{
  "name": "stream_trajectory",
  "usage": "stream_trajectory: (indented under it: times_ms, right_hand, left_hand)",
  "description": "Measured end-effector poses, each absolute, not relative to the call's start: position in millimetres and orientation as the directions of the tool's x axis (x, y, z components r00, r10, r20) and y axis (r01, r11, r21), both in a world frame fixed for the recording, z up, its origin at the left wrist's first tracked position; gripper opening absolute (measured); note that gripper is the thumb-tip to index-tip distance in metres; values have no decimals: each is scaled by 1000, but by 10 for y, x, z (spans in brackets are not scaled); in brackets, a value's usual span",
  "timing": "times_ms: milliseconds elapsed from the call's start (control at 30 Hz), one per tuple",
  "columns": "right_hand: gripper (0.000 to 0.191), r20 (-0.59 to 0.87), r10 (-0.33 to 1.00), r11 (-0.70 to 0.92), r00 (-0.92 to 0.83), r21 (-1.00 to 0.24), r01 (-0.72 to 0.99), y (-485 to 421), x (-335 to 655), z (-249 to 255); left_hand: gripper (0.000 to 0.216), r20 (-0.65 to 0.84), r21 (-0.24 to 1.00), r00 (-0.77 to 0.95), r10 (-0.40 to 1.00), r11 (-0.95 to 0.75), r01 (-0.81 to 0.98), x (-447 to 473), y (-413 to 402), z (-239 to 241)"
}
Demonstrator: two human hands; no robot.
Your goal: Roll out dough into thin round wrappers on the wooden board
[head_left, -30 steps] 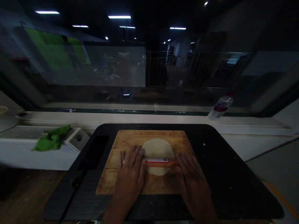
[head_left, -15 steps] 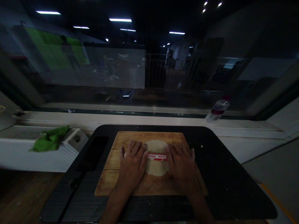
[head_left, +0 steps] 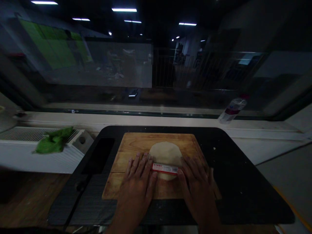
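Observation:
A flat round of pale dough (head_left: 165, 153) lies on a wooden cutting board (head_left: 136, 144). Across its near part lies a rolling pin (head_left: 164, 168) with a red and white label. My left hand (head_left: 138, 182) presses flat on the pin's left end, fingers spread. My right hand (head_left: 197, 182) presses flat on its right end. Both palms cover the ends of the pin, so only its labelled middle shows.
The board sits on a black mat (head_left: 239, 182) on a wooden table. A green cloth (head_left: 54, 141) lies on a white radiator at the left. A plastic water bottle (head_left: 231, 110) lies on the windowsill at the right, before a dark window.
The pin rolled away over the dough and has come back toward me; my hands moved with it, first forward, then back.

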State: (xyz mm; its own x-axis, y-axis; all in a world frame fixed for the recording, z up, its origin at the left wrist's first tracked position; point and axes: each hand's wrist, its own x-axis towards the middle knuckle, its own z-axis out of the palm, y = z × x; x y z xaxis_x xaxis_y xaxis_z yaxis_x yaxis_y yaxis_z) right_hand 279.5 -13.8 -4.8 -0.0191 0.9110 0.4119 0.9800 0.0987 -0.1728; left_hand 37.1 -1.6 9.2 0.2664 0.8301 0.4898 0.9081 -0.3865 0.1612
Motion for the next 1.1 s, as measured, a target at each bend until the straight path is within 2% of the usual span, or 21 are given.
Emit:
stream_trajectory:
  times_ms: [233,533,967,1100]
  right_hand:
    - [48,371,929,65,-9,-140,988,260,2721,158]
    - [46,448,888,149,-105,-65,987,673,2781,181]
    - [46,557,828,198,-64,-185,963,-132,2768,18]
    - [46,558,827,197,-63,-183,963,-133,2766,-11]
  left_hand:
    - [55,497,122,268,825,-373,920,452,259,75]
    - [46,461,156,270,845,-377,913,485,617,144]
    - [41,519,205,247,818,-399,893,430,157,94]
    - [41,496,202,247,832,-387,899,448,175,127]
